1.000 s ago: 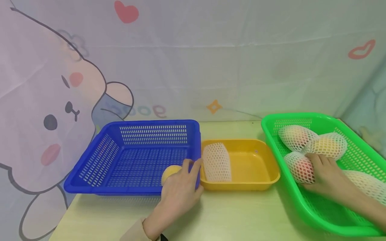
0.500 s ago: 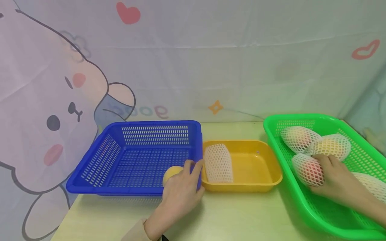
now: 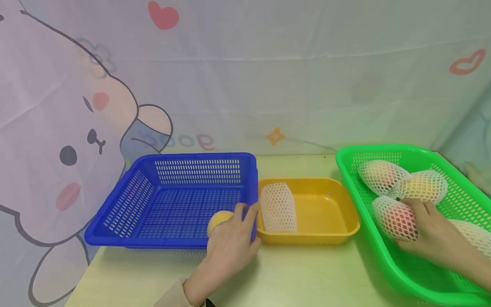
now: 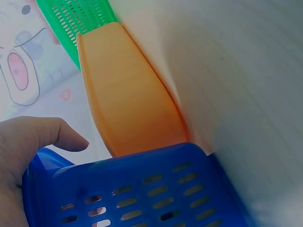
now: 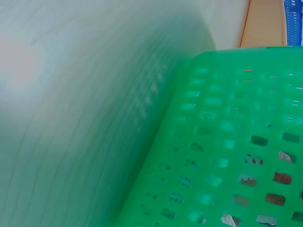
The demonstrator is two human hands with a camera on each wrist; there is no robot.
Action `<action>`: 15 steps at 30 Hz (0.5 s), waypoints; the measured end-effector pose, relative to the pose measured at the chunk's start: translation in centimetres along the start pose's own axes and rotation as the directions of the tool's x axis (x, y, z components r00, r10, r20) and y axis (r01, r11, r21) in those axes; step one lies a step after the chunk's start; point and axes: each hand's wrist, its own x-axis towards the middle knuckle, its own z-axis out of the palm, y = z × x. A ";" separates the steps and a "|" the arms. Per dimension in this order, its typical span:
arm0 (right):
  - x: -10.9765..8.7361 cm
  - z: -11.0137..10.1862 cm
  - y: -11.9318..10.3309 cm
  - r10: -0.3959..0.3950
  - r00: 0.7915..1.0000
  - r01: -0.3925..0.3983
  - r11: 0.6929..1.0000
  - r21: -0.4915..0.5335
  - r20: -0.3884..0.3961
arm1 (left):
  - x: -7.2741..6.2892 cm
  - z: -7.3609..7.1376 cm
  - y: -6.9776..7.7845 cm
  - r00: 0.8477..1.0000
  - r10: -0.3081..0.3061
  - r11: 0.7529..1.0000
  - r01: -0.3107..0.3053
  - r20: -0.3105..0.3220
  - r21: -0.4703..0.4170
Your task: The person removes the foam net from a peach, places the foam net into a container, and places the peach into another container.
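My right hand (image 3: 431, 230) holds a red fruit (image 3: 395, 218) in a white foam net inside the green basket (image 3: 383, 258), fingertips on top and thumb beneath. Two more netted fruits lie just behind it. My left hand (image 3: 228, 243) lies over the front right corner of the blue basket (image 3: 153, 242), two fingers at the right rim. Beside it in that basket is a round yellow fruit (image 3: 218, 220), partly covered by the hand; whether hidden fingers grip it I cannot tell. In the left wrist view one bent digit (image 4: 61, 134) hangs outside the basket wall, apart from it.
Between the baskets stands a shallow yellow tray (image 3: 316, 237) with a white foam net sleeve (image 3: 278, 209) at its left end. Another foam-netted item (image 3: 473, 234) lies under my right forearm. Behind the wooden table (image 3: 291, 277) hangs a printed cloth (image 3: 291, 85).
My right hand has shifted a little to the right, drawing the netted red fruit away from the basket's left wall. The left hand stays at the blue basket's corner.
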 end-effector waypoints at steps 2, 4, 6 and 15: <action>0.0 0.0 0.0 -0.012 1.000 0.012 1.000 -0.005 -0.016 | 0.0 0.0 0.0 1.000 0.003 1.000 -0.003 -0.004 -0.003; 0.0 -0.1 0.0 -0.025 0.999 0.024 1.000 -0.012 -0.034 | 0.0 0.0 0.0 1.000 0.006 1.000 -0.006 -0.008 -0.004; -0.1 -0.2 0.0 -0.028 0.999 0.027 1.000 -0.008 -0.041 | 0.0 0.0 0.0 1.000 0.004 1.000 -0.004 -0.005 -0.007; -0.2 -1.2 -0.5 0.036 0.999 -0.036 0.999 0.011 -0.032 | 0.0 -0.1 0.1 1.000 -0.012 1.000 0.012 0.018 -0.016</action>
